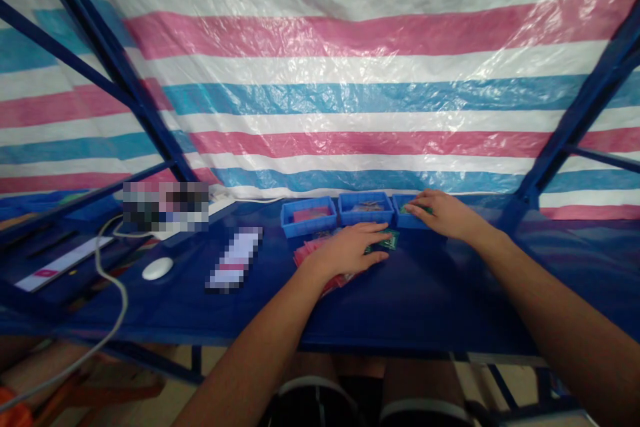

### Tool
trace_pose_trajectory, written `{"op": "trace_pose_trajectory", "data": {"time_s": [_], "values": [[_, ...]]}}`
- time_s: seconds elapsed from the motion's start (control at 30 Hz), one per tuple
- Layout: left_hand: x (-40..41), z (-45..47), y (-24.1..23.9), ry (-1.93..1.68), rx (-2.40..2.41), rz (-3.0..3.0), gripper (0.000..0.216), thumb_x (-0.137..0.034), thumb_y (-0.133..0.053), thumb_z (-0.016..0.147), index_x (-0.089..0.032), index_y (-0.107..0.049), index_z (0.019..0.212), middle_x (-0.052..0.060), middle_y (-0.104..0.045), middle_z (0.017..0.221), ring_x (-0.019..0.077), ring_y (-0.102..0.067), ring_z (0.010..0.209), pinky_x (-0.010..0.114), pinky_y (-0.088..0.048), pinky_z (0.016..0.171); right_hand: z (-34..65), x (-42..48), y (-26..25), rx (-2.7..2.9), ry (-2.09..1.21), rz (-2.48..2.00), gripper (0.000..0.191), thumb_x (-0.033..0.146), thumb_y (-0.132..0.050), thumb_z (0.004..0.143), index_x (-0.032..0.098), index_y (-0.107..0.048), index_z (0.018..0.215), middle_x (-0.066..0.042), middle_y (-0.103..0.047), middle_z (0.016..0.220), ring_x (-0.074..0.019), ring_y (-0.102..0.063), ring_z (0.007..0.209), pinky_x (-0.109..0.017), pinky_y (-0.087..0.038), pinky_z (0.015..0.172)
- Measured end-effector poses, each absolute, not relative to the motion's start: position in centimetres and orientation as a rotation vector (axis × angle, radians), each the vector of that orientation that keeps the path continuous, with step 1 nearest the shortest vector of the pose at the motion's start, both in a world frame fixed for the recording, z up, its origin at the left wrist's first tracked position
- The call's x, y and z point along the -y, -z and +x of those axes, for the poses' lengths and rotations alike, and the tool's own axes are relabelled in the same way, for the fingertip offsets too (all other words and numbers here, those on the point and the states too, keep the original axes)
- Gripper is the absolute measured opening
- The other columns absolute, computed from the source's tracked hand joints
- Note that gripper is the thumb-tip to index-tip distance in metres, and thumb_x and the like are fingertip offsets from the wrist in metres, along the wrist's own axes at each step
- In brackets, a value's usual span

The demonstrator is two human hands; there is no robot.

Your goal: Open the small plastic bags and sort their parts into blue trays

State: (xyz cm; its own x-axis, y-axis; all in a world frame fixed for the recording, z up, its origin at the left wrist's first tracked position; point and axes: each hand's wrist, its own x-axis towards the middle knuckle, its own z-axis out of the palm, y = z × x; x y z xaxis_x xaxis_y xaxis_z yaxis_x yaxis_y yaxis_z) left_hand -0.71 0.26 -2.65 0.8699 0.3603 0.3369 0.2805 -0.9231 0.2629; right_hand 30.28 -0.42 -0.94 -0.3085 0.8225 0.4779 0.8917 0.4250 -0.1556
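Note:
My left hand lies palm down on the table, fingers stretched and thumb apart. Beneath and just beyond its fingers is a flat green piece with pale markings, partly hidden. Pink-red plastic packets are heaped under and beside that hand. My right hand reaches over the rightmost blue bin, its fingertips drawn together at the green pieces inside. Whatever those fingertips pinch is too small to make out. The middle blue bin holds small brownish pieces, and the left blue bin something pink-red.
On the blue table, a phone-like blurred slab and a white mouse lie to the left. A pale cable hangs over the front edge. Blue frame posts flank a striped plastic sheet behind.

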Motion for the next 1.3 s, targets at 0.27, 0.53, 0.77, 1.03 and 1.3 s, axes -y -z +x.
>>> {"op": "trace_pose_trajectory", "data": {"time_s": [0.27,0.53,0.77,1.03,1.3], "values": [[-0.5,-0.2,2.2,-0.584,-0.62,2.8,0.034,-0.038,-0.075,0.094,-0.024,-0.078,0.125,0.009,-0.078,0.12,0.0244,-0.075,0.111,0.035,-0.058,0.1,31.7,0.1,2.4,2.091,0.178,-1.656,0.051,0.061,-0.051,0.103,0.023,-0.084,0.091,-0.014,-0.08,0.084,-0.0324,-0.076,0.085,-0.041,-0.055,0.083],[-0.5,0.0,2.9,-0.573,-0.587,2.857,0.04,-0.036,-0.067,0.1,-0.023,-0.071,0.138,0.013,-0.065,0.149,0.0271,-0.064,0.136,0.042,-0.051,0.117,29.4,0.6,1.5,1.919,0.394,-1.531,0.049,0.053,-0.048,0.107,0.015,-0.077,0.117,-0.02,-0.077,0.114,-0.0372,-0.071,0.11,-0.05,-0.052,0.103],[-0.4,0.1,2.2,-0.514,-0.7,2.844,0.025,-0.028,-0.062,0.101,-0.022,-0.079,0.119,0.007,-0.081,0.118,0.0241,-0.076,0.108,0.035,-0.058,0.1,25.7,2.2,1.1,1.911,0.203,-1.259,0.03,0.045,-0.054,0.106,0.025,-0.075,0.111,-0.011,-0.078,0.109,-0.0333,-0.069,0.108,-0.049,-0.052,0.102],[-0.3,0.1,2.4,-0.487,-0.653,2.798,0.044,-0.052,-0.073,0.095,-0.024,-0.075,0.128,0.008,-0.077,0.128,0.0269,-0.072,0.12,0.036,-0.052,0.108,23.7,2.7,1.8,1.921,0.141,-1.142,0.024,0.042,-0.058,0.106,0.025,-0.074,0.11,-0.01,-0.078,0.109,-0.0321,-0.07,0.107,-0.05,-0.054,0.099],[-0.2,0.6,2.0,-0.778,-0.678,2.614,0.04,-0.026,-0.08,0.089,-0.021,-0.071,0.128,0.008,-0.078,0.12,0.0256,-0.072,0.114,0.039,-0.052,0.107,23.3,3.1,1.7,1.87,0.072,-1.084,0.023,0.042,-0.06,0.105,0.025,-0.075,0.109,-0.01,-0.078,0.107,-0.0316,-0.071,0.103,-0.051,-0.056,0.096]]}}
